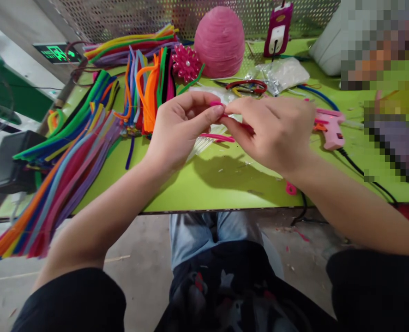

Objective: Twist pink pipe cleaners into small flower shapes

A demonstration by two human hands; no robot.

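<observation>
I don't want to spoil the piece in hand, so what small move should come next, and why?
Probably ease the right hand slightly aside while the left hand holds the small pink piece. The two hands meet at it and cover most of it, so its shape can't be judged; the left hand's pinch seems enough to steady it alone.

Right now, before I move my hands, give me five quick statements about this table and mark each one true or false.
1. The left hand pinches a pink piece. True.
2. The right hand holds the glue gun. False: the right hand is at the pink piece; the glue gun lies on the table.
3. The flower is beside the dome. True.
4. The dome is blue. False: it is pink.
</observation>
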